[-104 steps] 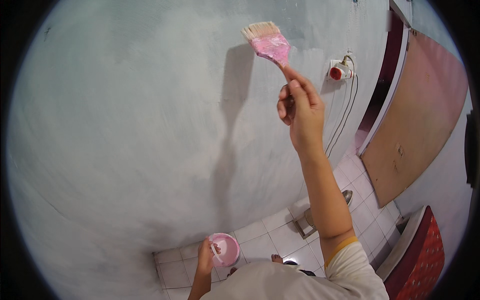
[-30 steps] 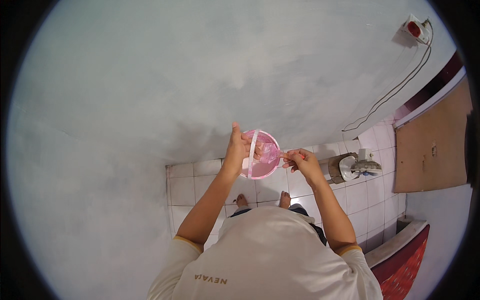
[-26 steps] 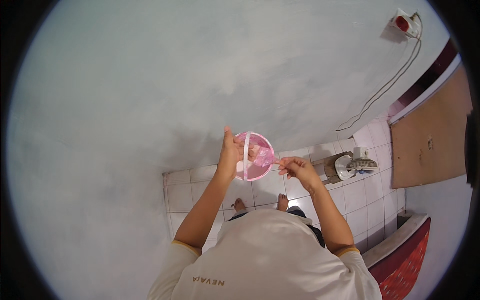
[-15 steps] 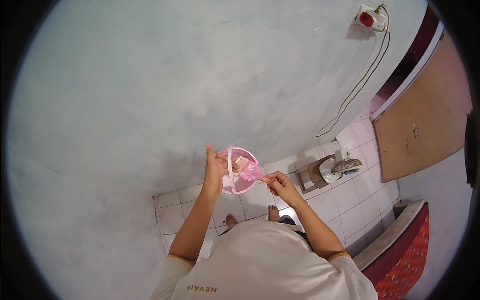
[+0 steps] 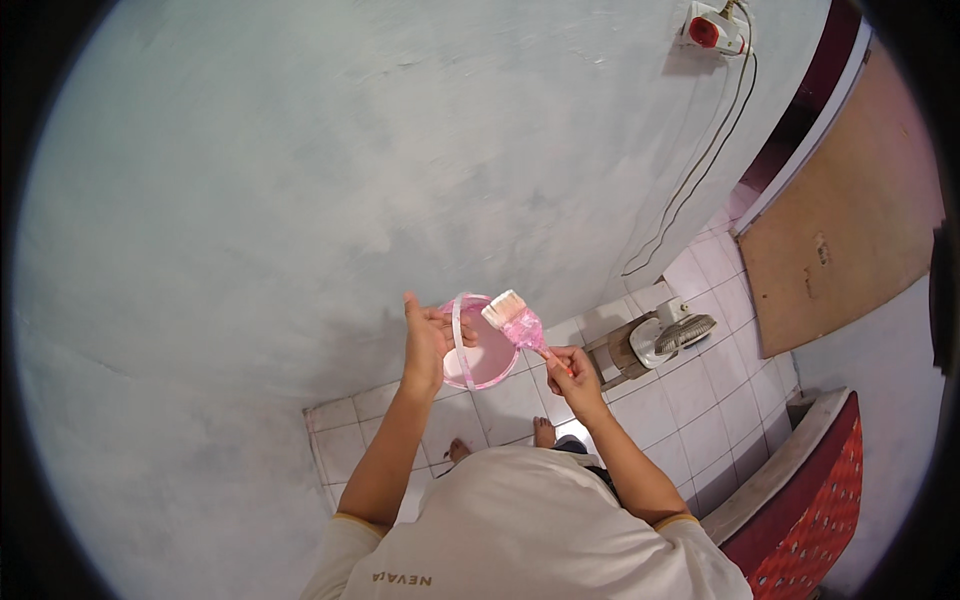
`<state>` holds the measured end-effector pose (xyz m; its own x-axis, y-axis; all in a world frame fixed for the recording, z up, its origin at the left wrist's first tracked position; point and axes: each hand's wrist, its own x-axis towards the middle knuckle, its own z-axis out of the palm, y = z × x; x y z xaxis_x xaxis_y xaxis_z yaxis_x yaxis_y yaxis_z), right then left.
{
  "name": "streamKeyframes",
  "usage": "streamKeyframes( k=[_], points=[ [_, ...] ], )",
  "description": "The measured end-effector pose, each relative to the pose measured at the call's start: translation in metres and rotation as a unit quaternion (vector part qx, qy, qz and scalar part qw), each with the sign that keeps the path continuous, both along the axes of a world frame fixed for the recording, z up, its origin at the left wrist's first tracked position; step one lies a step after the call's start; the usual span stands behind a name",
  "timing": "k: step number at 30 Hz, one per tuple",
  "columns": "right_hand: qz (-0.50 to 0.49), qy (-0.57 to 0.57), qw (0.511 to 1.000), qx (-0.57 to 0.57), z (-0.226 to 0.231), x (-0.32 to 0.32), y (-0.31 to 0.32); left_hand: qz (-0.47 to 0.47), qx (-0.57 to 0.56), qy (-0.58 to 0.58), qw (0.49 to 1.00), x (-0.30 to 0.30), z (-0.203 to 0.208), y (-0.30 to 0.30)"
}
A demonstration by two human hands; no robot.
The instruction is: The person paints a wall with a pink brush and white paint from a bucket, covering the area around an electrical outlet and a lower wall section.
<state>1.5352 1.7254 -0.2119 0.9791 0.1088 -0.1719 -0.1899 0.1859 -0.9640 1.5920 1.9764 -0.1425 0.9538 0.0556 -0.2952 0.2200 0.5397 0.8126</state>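
Note:
A small pink bucket (image 5: 498,358), its rim smeared with paint, hangs from my left hand (image 5: 424,345). The white handle crosses that hand's fingers, which reach over the bucket's mouth while the thumb points up. Pale pink paint (image 5: 457,367) shows low inside the bucket. In my right hand (image 5: 576,382) is a paintbrush (image 5: 523,330), gripped by its thin handle. Pink paint coats the brush's broad body, and the pale bristles point up and left above the bucket's right rim.
A grey-white wall (image 5: 280,190) rises in front. A fan (image 5: 660,340) stands on a wooden stool (image 5: 622,352) on the tiled floor to the right. Cables (image 5: 700,165) hang from a wall socket (image 5: 715,32). A brown board (image 5: 840,220) and a red-patterned piece (image 5: 810,510) are farther right.
My right hand has lifted the paintbrush out of the bucket's mouth, up and to the right. My left hand and the bucket have stayed nearly in place.

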Motion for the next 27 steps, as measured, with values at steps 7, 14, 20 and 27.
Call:
streamKeyframes(
  k=[7, 14, 20, 27],
  points=[
    [-0.110, -0.094, 0.984, -0.101, -0.016, 0.064, 0.000, 0.013, 0.028, -0.002, 1.000, -0.009, -0.049, 0.012],
    [-0.187, -0.162, 0.918, -0.309, -0.030, 0.143, -0.012, 0.044, 0.025, 0.073, 0.996, -0.034, -0.072, 0.031],
    [-0.180, -0.146, 0.919, -0.320, 0.027, 0.187, -0.016, 0.079, 0.023, 0.113, 0.990, -0.052, -0.088, 0.043],
    [-0.175, -0.178, 0.958, -0.141, 0.173, 0.152, -0.002, 0.115, 0.019, 0.115, 0.986, -0.077, -0.097, 0.059]
  ],
)
